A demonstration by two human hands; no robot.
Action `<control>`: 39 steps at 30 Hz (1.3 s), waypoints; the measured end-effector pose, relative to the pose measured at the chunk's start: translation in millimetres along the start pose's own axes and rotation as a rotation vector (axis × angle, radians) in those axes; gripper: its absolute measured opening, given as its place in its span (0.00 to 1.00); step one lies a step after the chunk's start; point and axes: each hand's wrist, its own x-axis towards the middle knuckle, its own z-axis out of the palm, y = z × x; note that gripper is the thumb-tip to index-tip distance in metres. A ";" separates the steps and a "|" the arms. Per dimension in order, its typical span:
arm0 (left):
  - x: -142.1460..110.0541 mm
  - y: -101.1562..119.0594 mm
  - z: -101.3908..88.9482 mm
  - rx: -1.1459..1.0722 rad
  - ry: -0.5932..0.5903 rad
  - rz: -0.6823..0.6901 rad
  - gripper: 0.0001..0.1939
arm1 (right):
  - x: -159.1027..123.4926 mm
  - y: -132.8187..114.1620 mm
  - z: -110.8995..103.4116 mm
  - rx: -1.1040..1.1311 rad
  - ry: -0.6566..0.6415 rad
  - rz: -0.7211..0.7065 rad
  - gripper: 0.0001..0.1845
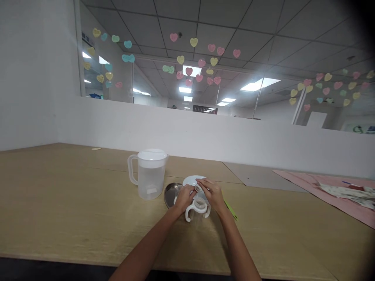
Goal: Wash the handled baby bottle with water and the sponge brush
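Both hands meet in front of me over a clear baby bottle, its white two-handled ring [200, 208] at the top and its mouth uncovered. Between my left hand [185, 198] and my right hand [213, 192] is a small white round bottle part [198, 188], pinched by the fingers of both. Its exact kind is too small to make out. Behind the hands lies a white plate [191, 178], partly hidden. A round metal tray [168, 195] with clear and white pieces on it sits beside my left hand.
A lidded clear pitcher [150, 177] stands to the left. A green strip-like utensil [231, 208] lies right of my right hand. Farther right are a pink cloth [304, 181] and a patterned cloth with a blue pen. A white wall with windows rises behind the wooden table [88, 203].
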 end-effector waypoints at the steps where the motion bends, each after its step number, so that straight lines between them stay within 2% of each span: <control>1: 0.4 0.4 0.3 0.016 -0.004 0.002 0.13 | 0.2 -2.4 -1.0 -0.019 0.003 -0.032 0.13; 5: 0.1 2.0 -1.8 0.050 -0.004 0.010 0.13 | 3.2 -15.0 -3.1 -0.121 0.007 -0.200 0.15; 7: -0.9 4.6 -4.5 0.086 -0.007 0.027 0.13 | 3.8 -21.0 -3.4 -0.176 0.060 -0.278 0.16; 12: -1.5 14.5 -10.2 0.232 -0.051 0.077 0.12 | -3.5 -29.1 -6.4 -0.305 0.354 -0.429 0.20; 15: -2.0 14.2 -10.3 0.280 -0.061 0.071 0.12 | -6.1 -31.5 -12.7 -0.390 0.602 -0.453 0.20; 18: -4.0 9.0 -9.2 0.264 -0.019 0.033 0.12 | -0.2 -30.7 -17.6 -0.458 0.867 -0.392 0.16; 20: -5.4 5.7 -9.0 0.215 0.023 0.003 0.13 | 5.9 -27.4 -16.2 -0.412 0.946 -0.290 0.11; 22: -6.0 4.0 -9.4 0.152 0.056 -0.038 0.12 | 9.7 -22.9 -10.5 -0.286 0.962 -0.120 0.08; 24: -5.8 4.2 -10.4 0.087 0.090 -0.072 0.12 | 9.8 -18.4 -2.7 -0.155 0.959 0.024 0.09; 26: -5.2 5.8 -11.9 0.030 0.114 -0.087 0.12 | 6.9 -14.9 4.7 -0.084 0.946 0.100 0.11; 31: -4.5 12.3 -16.1 -0.020 0.119 -0.144 0.12 | -0.6 -11.5 11.7 -0.094 0.906 0.121 0.12; 39: -6.3 14.6 -17.7 -0.086 0.152 -0.179 0.12 | 3.6 -16.2 5.5 -0.019 1.009 0.207 0.16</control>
